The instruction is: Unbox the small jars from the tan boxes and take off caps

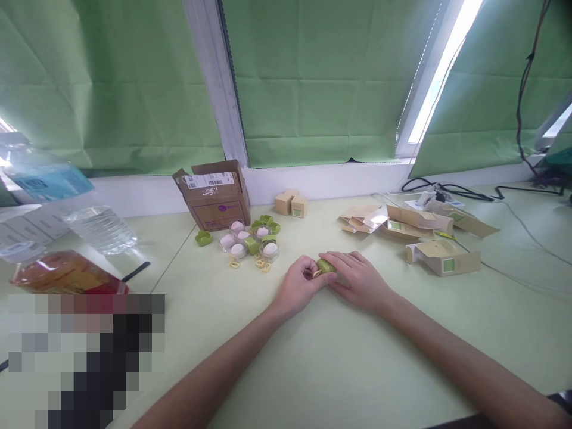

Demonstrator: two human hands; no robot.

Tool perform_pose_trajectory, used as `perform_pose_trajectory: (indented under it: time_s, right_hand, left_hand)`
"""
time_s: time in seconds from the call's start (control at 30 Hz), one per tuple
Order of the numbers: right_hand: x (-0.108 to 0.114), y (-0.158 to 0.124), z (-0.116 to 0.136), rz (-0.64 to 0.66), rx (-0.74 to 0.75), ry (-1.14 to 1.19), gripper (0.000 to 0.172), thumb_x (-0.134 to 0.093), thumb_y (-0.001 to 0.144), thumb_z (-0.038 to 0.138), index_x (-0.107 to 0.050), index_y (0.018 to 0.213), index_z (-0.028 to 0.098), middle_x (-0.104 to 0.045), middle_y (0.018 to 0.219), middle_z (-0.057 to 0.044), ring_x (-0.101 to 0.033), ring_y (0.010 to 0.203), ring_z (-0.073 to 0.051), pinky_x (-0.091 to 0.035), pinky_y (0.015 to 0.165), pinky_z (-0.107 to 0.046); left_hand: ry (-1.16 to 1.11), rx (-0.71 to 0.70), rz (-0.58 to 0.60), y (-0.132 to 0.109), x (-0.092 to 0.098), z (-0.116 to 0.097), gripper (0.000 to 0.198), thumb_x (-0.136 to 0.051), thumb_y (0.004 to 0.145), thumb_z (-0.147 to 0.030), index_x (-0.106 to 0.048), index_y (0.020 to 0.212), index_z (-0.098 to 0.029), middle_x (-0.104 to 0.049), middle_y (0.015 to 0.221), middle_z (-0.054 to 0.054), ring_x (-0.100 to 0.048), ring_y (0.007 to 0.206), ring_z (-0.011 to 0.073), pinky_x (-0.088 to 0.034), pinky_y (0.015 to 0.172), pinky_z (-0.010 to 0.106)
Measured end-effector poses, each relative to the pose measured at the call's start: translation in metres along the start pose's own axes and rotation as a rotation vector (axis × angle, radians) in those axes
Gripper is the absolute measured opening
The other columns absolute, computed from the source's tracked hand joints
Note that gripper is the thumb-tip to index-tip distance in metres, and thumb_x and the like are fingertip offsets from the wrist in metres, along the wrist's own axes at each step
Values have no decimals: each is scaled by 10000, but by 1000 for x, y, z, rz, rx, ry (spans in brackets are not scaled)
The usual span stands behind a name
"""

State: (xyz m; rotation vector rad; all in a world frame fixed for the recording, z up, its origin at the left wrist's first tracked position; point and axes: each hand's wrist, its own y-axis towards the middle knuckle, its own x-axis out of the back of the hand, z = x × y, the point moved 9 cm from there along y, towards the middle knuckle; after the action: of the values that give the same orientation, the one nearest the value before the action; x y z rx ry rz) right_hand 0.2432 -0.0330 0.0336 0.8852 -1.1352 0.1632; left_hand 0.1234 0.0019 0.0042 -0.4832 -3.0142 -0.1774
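Both of my hands meet over the middle of the table, around a small green piece (326, 266) with rounded edges. My right hand (360, 277) is closed around its right side, fingers bent over the top. My left hand (295, 285) pinches at its left end, where a small yellow piece (317, 273) shows between thumb and fingers. Left of the hands lie several round pale pink pieces in clear cups (270, 250), green clover-shaped pieces (204, 238) and small yellow shapes (263, 263). Fingers partly hide the green piece, so its exact kind is unclear.
A brown carton (218, 196) and small tan boxes (298, 207) stand at the back. Opened, flattened boxes (444, 257) lie right, near cables (465, 192) and a power strip. At left are a water bottle (100, 229) and a bottle of amber drink (67, 271).
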Motion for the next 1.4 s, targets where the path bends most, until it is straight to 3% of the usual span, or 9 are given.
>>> perform_pose_trajectory:
  time_s: [0.17,0.3,0.5,0.7,0.8,0.93,1.1,1.27,1.4]
  right_hand:
    - [10,-5,-24,-102,-129,60,464,-571,996,409,-493,1419,237,-674,1307,-118,-678,1124,-268,-550,915,-427]
    - [25,-10,-50,-222,-329,76,487,-649,924,546,-597,1317,263,-639,1220,-108,-644,1124,-287,-572,889,-424]
    - [9,-15,-62,-128,-525,155,465,-628,911,616,-663,1200,253,-649,1036,-59,-653,808,-204,-579,684,-354]
    - [-6,-10,-51,-71,-422,69,507,-608,924,618,-664,1269,251,-676,1188,-100,-625,1157,-303,-565,940,-489]
    - [6,-7,-41,-162,-357,66,550,-648,909,592,-622,1323,231,-655,1267,-130,-613,1197,-328,-563,956,-522]
    - [26,-4,-25,-291,-314,334,292,-576,990,474,-691,1120,239,-701,1081,-97,-692,923,-236,-616,748,-386]
    - [22,0,-14,-237,-377,624,321,-693,912,504,-716,1110,252,-694,985,-59,-674,743,-179,-608,585,-306]
    - [32,-2,-7,-298,-237,397,274,-648,964,415,-709,1190,273,-695,1035,-81,-677,867,-224,-617,678,-364]
    - [36,-4,12,-321,-15,45,351,-588,1002,285,-629,1350,281,-710,1094,-97,-690,983,-247,-602,809,-394]
  left_hand:
    - [-202,16,-22,2,9,2,567,-840,717,-485,-353,667,-199,-364,652,-74,-400,621,82,-368,619,233]
    - [-509,80,-43,7,15,8,491,-842,721,-454,-439,653,-183,-561,757,-17,-593,763,135,-539,825,342]
    - [-690,177,-154,10,27,16,379,-845,720,-445,-660,885,-159,-676,861,28,-672,774,154,-527,727,276]
    - [-722,150,-142,11,26,17,361,-861,724,-437,-664,847,-160,-677,862,27,-630,760,128,-529,726,264]
    - [-648,108,-70,10,21,13,367,-848,750,-443,-615,762,-159,-638,816,5,-614,753,114,-518,732,260]
    - [-541,28,-5,7,14,4,412,-875,725,-417,-544,754,-175,-631,793,-12,-625,759,125,-516,732,273]
    - [-480,-16,6,3,14,0,425,-906,697,-330,-536,846,-184,-706,1014,41,-680,928,176,-554,837,326]
    - [-453,-60,76,0,4,-8,432,-860,767,-323,-551,1044,-202,-737,1098,82,-706,979,208,-577,898,389]
    - [-323,-117,5,-5,4,-13,501,-856,759,-359,-584,1156,-222,-694,1187,102,-672,1061,255,-645,724,355]
